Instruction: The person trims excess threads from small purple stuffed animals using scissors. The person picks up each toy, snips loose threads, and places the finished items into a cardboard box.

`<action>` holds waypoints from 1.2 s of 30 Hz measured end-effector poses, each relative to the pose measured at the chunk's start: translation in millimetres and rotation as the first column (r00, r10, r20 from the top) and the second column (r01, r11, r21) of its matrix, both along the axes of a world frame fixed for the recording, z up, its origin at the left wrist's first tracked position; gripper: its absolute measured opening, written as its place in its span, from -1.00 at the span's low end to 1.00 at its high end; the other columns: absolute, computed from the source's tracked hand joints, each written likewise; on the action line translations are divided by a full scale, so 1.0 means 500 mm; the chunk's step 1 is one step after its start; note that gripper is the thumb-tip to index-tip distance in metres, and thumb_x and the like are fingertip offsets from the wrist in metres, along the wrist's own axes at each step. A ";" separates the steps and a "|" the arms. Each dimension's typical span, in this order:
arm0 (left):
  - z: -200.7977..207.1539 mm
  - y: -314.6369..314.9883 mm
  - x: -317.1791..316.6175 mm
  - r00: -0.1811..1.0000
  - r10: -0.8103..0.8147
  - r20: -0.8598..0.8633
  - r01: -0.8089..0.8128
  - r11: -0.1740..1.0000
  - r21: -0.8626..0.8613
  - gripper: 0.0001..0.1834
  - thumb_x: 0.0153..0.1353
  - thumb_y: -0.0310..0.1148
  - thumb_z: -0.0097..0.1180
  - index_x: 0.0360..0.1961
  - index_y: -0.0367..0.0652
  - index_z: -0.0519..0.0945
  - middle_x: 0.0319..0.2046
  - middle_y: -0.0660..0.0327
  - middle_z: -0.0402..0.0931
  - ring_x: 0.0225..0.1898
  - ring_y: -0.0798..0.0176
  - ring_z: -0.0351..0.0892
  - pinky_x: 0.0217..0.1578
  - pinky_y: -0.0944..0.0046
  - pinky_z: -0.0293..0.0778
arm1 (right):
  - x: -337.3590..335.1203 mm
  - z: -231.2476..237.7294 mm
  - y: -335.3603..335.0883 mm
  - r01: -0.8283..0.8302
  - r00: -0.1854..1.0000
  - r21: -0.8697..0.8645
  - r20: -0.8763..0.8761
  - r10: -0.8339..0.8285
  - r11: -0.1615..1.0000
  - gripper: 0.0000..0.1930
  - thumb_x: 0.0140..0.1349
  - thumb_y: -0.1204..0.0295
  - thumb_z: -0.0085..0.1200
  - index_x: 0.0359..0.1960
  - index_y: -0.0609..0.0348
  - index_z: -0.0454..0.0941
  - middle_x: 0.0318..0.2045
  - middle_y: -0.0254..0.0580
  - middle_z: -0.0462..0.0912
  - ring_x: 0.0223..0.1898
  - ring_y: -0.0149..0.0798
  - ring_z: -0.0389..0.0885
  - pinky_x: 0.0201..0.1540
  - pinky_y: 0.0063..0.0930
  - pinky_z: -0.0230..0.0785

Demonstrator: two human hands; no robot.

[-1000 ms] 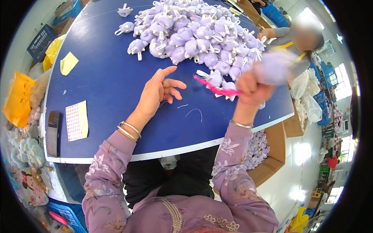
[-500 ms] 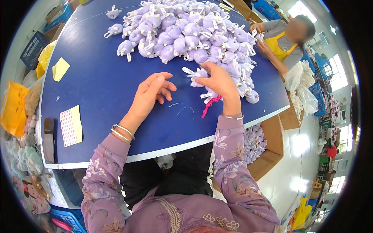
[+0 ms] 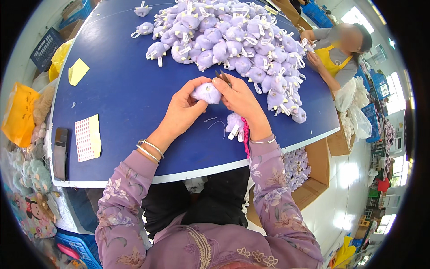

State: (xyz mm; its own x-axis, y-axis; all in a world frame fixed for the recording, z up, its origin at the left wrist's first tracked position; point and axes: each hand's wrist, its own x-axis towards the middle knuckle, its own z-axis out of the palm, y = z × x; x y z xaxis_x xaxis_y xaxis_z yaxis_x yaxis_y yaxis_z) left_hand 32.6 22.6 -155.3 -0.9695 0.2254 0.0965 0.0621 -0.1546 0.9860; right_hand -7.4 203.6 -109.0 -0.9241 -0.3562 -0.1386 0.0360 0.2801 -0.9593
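My left hand (image 3: 182, 107) grips a small lilac plush piece (image 3: 207, 93) from its left side, thumb below and fingers above. On the other side my right hand (image 3: 239, 98) is closed around dark thread snips (image 3: 223, 79), their two pointed blades sticking up past the thumb. Its fingers also meet the plush's right edge. A bright pink braided cord (image 3: 245, 136) hangs below the right palm. Beside that cord another lilac plush piece (image 3: 234, 123) with a white tag rests on the blue table (image 3: 134, 103).
A big heap of tagged lilac plush pieces (image 3: 237, 45) covers the far side. At left lie a yellow paper (image 3: 78, 71), a sticker sheet (image 3: 88, 138) and a dark box-like object (image 3: 61, 154). A cardboard box (image 3: 313, 175) stands right; a co-worker (image 3: 336, 56) sits far right.
My right hand has drawn a plush piece back from the heap to the middle. My left hand, empty before, has closed on it. The view has shifted slightly.
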 end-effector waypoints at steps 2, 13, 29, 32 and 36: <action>-0.001 0.002 -0.001 0.997 0.061 -0.051 -0.060 0.998 0.020 -0.48 0.14 -0.62 0.02 0.18 -0.14 0.42 -0.15 0.29 0.47 -0.26 0.47 0.48 -0.26 0.44 0.48 | 0.007 0.008 -0.007 -0.005 0.997 -0.002 -0.080 0.005 1.000 -0.62 0.34 0.10 0.03 -0.30 0.24 0.52 -0.55 -0.41 0.48 -0.51 -0.56 0.35 -0.46 -0.59 0.18; -0.002 0.012 0.001 0.961 0.198 -0.194 -0.194 0.980 0.040 -0.53 0.11 -0.68 0.02 0.09 -0.14 0.46 -0.04 0.28 0.43 -0.13 0.40 0.47 -0.18 0.43 0.45 | 0.016 0.018 -0.005 0.068 0.956 -0.136 -0.275 -0.104 0.988 -0.81 0.23 0.36 0.19 -0.28 0.25 0.61 -0.58 -0.45 0.47 -0.53 -0.59 0.34 -0.49 -0.65 0.14; 0.007 0.012 0.006 0.863 0.229 -0.450 -0.375 0.888 -0.268 -0.54 0.02 -0.73 0.06 -0.03 -0.11 0.49 -0.06 0.20 0.43 -0.26 0.27 0.49 -0.33 0.38 0.42 | 0.030 0.016 -0.020 0.089 0.955 0.033 -0.288 -0.076 0.996 -0.85 0.13 0.42 0.20 -0.40 0.28 0.61 -0.58 -0.38 0.55 -0.57 -0.58 0.40 -0.52 -0.62 0.21; 0.000 0.007 0.001 0.861 0.250 -0.442 -0.380 0.895 -0.234 -0.55 0.03 -0.74 0.05 -0.03 -0.11 0.49 -0.07 0.21 0.43 -0.25 0.31 0.48 -0.34 0.39 0.41 | 0.030 0.053 0.016 -0.040 0.999 -0.147 0.021 0.044 0.988 -0.83 0.13 0.39 0.20 -0.42 0.27 0.58 -0.58 -0.39 0.52 -0.64 -0.62 0.30 -0.63 -0.68 0.07; -0.004 0.006 -0.004 0.888 0.263 -0.378 -0.349 0.920 -0.180 -0.56 0.06 -0.72 0.04 -0.01 -0.12 0.48 -0.10 0.25 0.44 -0.25 0.39 0.47 -0.32 0.42 0.41 | 0.019 0.037 0.053 -0.168 0.980 -0.517 0.005 0.199 0.839 -0.84 0.18 0.41 0.15 -0.38 0.26 0.49 -0.58 -0.39 0.42 -0.68 -0.64 0.20 -0.68 -0.73 -0.01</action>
State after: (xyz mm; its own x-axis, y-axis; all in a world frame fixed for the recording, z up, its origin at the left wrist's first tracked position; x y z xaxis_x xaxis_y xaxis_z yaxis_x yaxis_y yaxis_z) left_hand 30.4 25.5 -157.3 -0.9102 -0.0195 0.4138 0.4055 0.1615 0.8997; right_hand 2.3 229.9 -90.5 -0.8309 -0.5531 0.0611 0.0909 -0.2432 -0.9657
